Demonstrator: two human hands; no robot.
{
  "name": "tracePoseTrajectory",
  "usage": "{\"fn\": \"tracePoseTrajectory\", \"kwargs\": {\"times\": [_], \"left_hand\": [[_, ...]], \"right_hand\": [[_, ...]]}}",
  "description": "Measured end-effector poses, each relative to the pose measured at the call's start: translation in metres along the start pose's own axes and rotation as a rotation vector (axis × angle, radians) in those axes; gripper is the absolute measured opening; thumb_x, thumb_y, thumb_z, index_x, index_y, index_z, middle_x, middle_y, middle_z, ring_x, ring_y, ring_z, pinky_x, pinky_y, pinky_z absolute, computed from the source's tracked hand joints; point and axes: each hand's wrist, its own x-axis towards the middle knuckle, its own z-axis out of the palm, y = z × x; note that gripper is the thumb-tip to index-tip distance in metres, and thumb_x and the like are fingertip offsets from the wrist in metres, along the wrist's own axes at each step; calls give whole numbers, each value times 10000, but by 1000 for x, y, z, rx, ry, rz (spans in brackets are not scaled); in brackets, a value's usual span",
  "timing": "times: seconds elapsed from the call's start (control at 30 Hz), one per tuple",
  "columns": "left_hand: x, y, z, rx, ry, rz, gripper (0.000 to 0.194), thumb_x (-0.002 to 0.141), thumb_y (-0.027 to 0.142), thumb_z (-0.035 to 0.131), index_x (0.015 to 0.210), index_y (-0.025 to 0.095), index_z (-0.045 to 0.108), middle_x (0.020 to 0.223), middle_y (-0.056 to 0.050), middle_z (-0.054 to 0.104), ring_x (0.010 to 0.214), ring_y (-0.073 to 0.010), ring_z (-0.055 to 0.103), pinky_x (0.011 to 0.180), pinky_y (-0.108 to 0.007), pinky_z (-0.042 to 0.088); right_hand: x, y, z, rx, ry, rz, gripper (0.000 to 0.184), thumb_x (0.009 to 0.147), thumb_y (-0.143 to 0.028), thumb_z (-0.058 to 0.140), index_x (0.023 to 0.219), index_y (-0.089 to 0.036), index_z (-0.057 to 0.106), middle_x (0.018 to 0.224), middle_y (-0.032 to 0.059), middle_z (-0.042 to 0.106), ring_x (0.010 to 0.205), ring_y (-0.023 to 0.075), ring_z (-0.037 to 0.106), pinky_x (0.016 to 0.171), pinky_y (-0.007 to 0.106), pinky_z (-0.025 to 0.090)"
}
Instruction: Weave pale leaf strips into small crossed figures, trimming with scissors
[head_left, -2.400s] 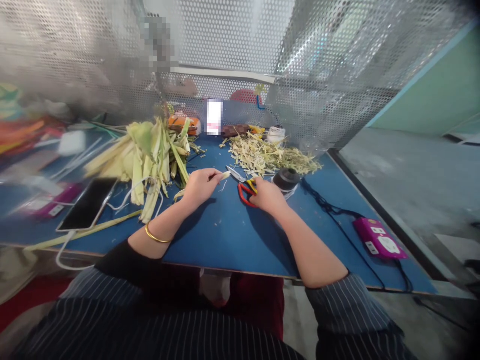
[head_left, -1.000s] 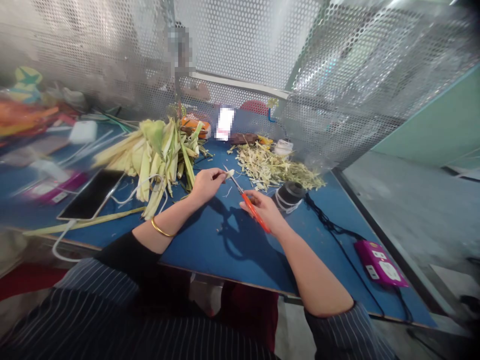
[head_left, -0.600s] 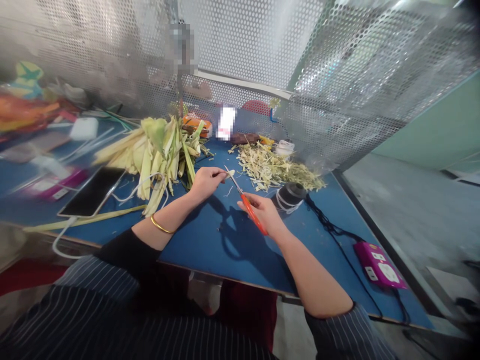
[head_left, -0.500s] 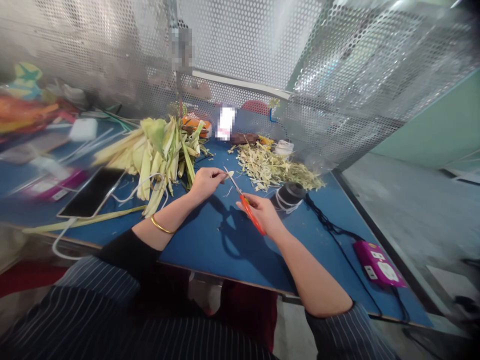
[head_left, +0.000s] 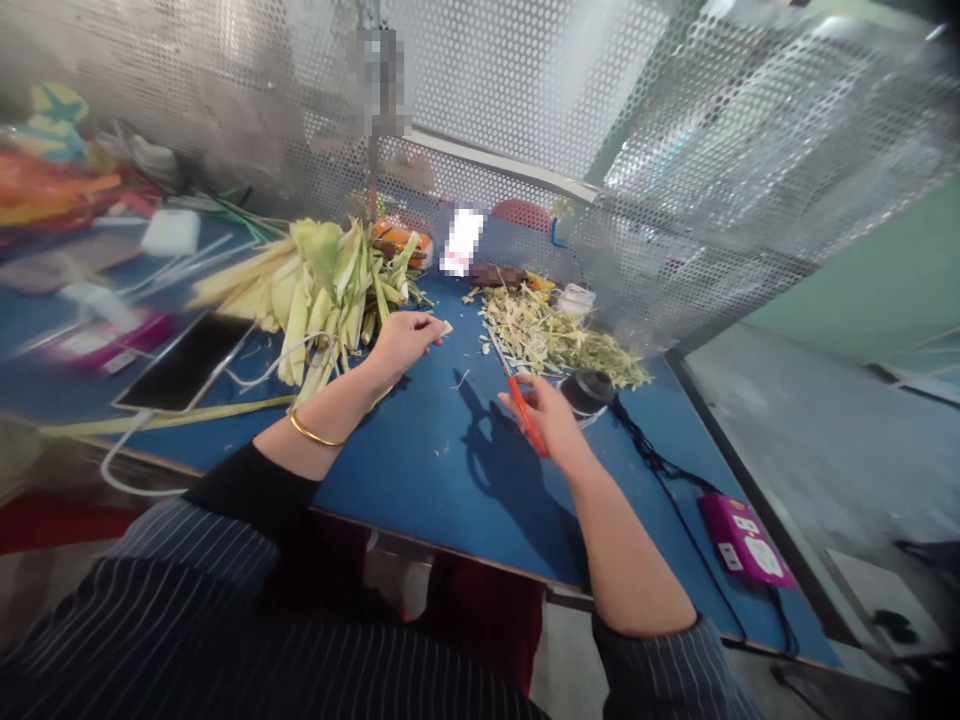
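Above the blue table [head_left: 420, 460], my left hand [head_left: 407, 343] is closed in a pinch on a strip of pale dried leaf [head_left: 447, 328], whose tip shows past the fingers. My right hand [head_left: 551, 415] grips scissors [head_left: 528, 415] by their red handles, and the blades point away from me, towards a heap of leaf clippings [head_left: 555, 325]. A spool of black thread [head_left: 587, 388] stands just beyond my right hand. To the left of my left hand lies a pile of long yellow-green leaves [head_left: 322, 290].
A dark-screened phone [head_left: 185, 362] with a white cable lies at left. Purple power strips [head_left: 745, 538] sit at the right edge and far left. Orange packaging and a lit phone-like screen [head_left: 463, 242] stand before the perforated metal partition [head_left: 510, 90].
My hands have moved apart. The scissors have come away from the leaf strip and shifted right, while my left hand with the strip has gone slightly left and away from me.
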Motion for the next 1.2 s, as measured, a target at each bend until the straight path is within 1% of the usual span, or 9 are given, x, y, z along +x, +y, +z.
{"fn": "tracePoseTrajectory", "kwargs": {"times": [0.27, 0.33, 0.47, 0.5, 0.57, 0.8, 0.93, 1.03, 1.2], "left_hand": [[-3, 22, -21, -337, 39, -191, 161, 814, 255, 621, 720, 152, 701, 687, -45, 587, 508, -61, 423, 468, -215, 268], [-6, 23, -18, -333, 14, -210, 157, 811, 255, 626, 724, 151, 707, 688, -48, 587, 506, -65, 424, 465, -218, 263], [-7, 18, -12, -360, -20, -213, 162, 801, 270, 642, 723, 147, 713, 690, -59, 597, 495, -68, 426, 454, -222, 255], [-7, 16, -12, -364, -24, -206, 168, 799, 277, 644, 721, 145, 714, 692, -62, 602, 497, -69, 431, 452, -221, 259], [-6, 13, -12, -364, -34, -187, 182, 795, 295, 647, 718, 145, 716, 696, -65, 611, 506, -74, 442, 447, -217, 272], [-7, 11, -10, -336, -72, -165, 195, 790, 321, 648, 757, 144, 724, 706, -53, 611, 516, -69, 452, 444, -200, 281], [-9, 13, -7, -322, -81, -195, 182, 787, 308, 644, 740, 146, 711, 688, -41, 603, 501, -65, 435, 438, -199, 264], [-11, 15, -8, -344, -90, -213, 174, 785, 301, 642, 737, 147, 708, 699, -42, 605, 517, -68, 445, 445, -199, 272], [-11, 20, -14, -417, -86, -258, 176, 793, 300, 633, 748, 147, 705, 714, -39, 604, 533, -69, 446, 458, -206, 277]], "right_hand": [[-9, -12, -46, -175, -848, 47, 479, 675, -456, 740, 1040, -170, 624, 732, -2, 624, 523, 71, 498, 493, 199, 404], [-3, -2, -44, -131, -750, 156, 495, 688, -481, 720, 1057, -172, 604, 691, -17, 600, 428, 45, 421, 399, 187, 326], [16, 17, -28, -31, 27, 153, 423, 711, -493, 685, 973, -182, 568, 652, -32, 560, 421, 52, 444, 381, 180, 336], [18, 19, -25, 26, 68, 112, 422, 702, -492, 693, 969, -194, 559, 636, -43, 546, 407, 53, 435, 369, 182, 333], [16, 16, -22, 121, 28, 57, 429, 689, -499, 703, 969, -211, 549, 623, -56, 543, 374, 53, 416, 333, 182, 305], [2, 1, -29, 98, -574, 217, 358, 713, -346, 719, 1002, -167, 608, 665, 0, 642, 387, 50, 477, 340, 156, 323], [24, 3, -12, 354, -280, 406, 224, 750, -320, 649, 889, -160, 576, 581, -1, 600, 354, 73, 462, 284, 162, 266], [31, 1, -1, 465, 25, 282, 216, 767, -329, 637, 907, -217, 516, 568, -70, 532, 364, 50, 433, 303, 142, 291], [10, -1, -12, 419, -332, 152, 371, 692, -346, 723, 1002, -199, 581, 722, -23, 625, 396, 39, 439, 288, 143, 256]]}}
